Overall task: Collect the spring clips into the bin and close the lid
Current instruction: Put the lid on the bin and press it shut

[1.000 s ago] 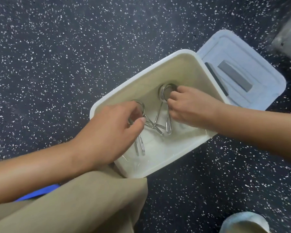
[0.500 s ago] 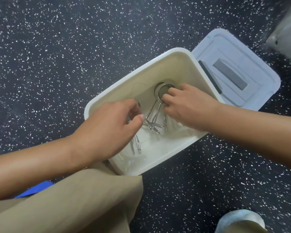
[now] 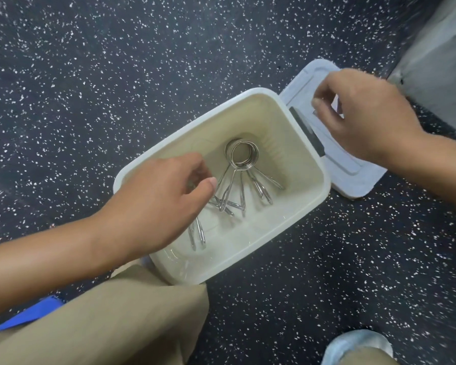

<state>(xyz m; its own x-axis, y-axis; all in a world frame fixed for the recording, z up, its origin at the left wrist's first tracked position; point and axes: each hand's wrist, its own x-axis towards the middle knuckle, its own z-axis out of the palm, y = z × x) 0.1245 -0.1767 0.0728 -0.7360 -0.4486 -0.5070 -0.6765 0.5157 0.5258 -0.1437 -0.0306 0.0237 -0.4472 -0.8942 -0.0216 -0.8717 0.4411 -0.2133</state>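
Observation:
A white bin [image 3: 195,119] stands open on the floor. Several metal spring clips [image 3: 244,154] lie in it, coils toward the far end and legs crossing in the middle. One clip's legs [image 3: 198,237] stick out from under my left hand [image 3: 156,201], which hovers over the bin's near-left part with loosely curled, parted fingers and holds nothing I can see. The pale blue lid [image 3: 353,180] lies flat against the bin's right side. My right hand [image 3: 363,114] rests on it, thumb and fingers curled around its grey handle, which is mostly hidden.
The floor is dark with white speckles. My knee in tan trousers [image 3: 116,325] touches the bin's near corner. A pale shoe [image 3: 358,346] shows at the bottom right, a blue object [image 3: 27,314] at the bottom left, and a grey block [image 3: 437,61] at the top right.
My right hand let go of the clip in the bin and moved right onto the lid. My left hand rose slightly and loosened over its clip.

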